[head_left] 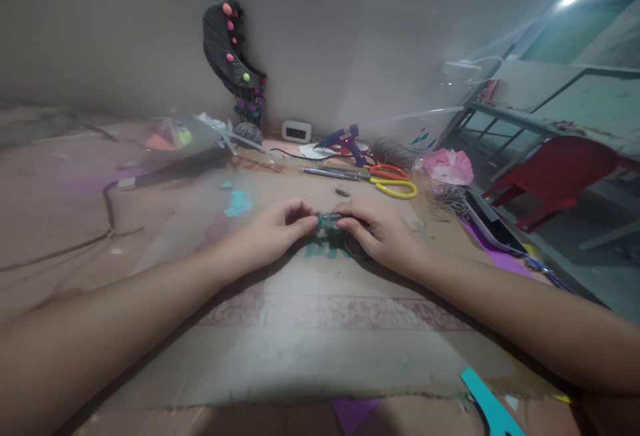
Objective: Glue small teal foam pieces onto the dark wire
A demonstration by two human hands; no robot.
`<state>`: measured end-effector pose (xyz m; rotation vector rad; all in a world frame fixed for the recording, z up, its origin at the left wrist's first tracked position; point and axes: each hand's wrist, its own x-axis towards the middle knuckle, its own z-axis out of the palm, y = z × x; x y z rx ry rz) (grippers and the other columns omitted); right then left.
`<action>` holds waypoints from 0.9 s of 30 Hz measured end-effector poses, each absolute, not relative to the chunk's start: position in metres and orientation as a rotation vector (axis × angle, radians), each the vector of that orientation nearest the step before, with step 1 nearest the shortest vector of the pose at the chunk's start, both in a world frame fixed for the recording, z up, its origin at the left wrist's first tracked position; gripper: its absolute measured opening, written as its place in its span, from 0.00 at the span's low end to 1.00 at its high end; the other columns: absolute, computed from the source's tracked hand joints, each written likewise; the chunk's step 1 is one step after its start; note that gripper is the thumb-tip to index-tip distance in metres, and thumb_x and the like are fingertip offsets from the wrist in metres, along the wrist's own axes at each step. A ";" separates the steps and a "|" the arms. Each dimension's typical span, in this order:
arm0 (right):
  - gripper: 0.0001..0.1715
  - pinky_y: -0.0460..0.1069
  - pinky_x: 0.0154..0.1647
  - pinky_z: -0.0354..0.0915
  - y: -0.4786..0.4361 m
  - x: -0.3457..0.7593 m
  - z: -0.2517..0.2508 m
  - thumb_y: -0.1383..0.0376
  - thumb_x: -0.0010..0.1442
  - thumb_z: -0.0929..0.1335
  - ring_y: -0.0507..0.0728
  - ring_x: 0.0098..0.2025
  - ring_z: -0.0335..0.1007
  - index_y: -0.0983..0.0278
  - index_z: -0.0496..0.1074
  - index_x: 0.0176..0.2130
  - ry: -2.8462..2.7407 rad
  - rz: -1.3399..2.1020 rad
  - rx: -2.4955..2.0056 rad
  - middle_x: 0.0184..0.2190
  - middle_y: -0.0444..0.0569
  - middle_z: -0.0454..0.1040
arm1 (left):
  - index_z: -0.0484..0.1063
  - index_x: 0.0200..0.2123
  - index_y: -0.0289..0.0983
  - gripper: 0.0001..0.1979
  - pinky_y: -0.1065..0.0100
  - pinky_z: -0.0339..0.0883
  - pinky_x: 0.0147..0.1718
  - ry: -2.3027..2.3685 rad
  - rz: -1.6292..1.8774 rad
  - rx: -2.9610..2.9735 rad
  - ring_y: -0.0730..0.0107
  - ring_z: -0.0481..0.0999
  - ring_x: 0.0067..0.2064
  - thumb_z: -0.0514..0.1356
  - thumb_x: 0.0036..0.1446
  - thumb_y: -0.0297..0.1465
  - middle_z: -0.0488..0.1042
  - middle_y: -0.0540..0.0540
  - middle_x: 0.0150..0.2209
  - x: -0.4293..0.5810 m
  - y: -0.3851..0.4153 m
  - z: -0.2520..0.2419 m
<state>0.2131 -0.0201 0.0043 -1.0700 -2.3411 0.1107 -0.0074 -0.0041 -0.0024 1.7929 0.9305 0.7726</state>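
Note:
Both hands meet over the middle of a cardboard sheet (310, 349). My left hand (285, 226) pinches the left end of a small dark teal piece (321, 219) between thumb and fingertips. From the other side, my right hand (373, 226) closes its fingertips on a thin greyish part of the same small object; the exact kind is too blurred to tell. A dark loop hangs just under the right fingers. Light blue paper scraps (239, 203) lie beyond the left hand, and a small dark bit (343, 191) lies just past the fingertips.
Scissors (393, 179), a blue glue gun (345, 141), a small digital clock (297, 131) and grey yarn (393, 153) stand along the wall. A decorated crescent (220, 43) leans there. At right are a phone (493, 223) and pink plastic (450, 167); a turquoise strip (490, 403) lies in front.

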 end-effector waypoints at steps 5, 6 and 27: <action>0.15 0.50 0.42 0.68 -0.021 0.212 0.006 0.62 0.68 0.62 0.56 0.40 0.75 0.65 0.76 0.44 -2.326 0.130 -1.073 0.38 0.51 0.80 | 0.71 0.33 0.37 0.10 0.66 0.64 0.36 0.934 0.783 1.794 0.69 0.71 0.34 0.58 0.59 0.38 0.74 0.49 0.31 -0.007 -0.004 -0.002; 0.15 0.50 0.43 0.68 -0.021 0.212 0.006 0.62 0.68 0.62 0.56 0.41 0.75 0.64 0.76 0.45 -2.305 0.132 -1.078 0.40 0.51 0.80 | 0.71 0.33 0.37 0.10 0.67 0.64 0.35 0.929 0.786 1.794 0.69 0.71 0.34 0.58 0.59 0.38 0.74 0.49 0.31 -0.007 -0.004 -0.003; 0.14 0.51 0.42 0.67 -0.021 0.213 0.006 0.62 0.67 0.63 0.57 0.42 0.75 0.64 0.76 0.45 -2.318 0.105 -1.109 0.40 0.51 0.80 | 0.71 0.34 0.37 0.10 0.67 0.65 0.37 0.932 0.779 1.816 0.69 0.72 0.35 0.58 0.60 0.37 0.75 0.49 0.34 -0.007 -0.004 -0.004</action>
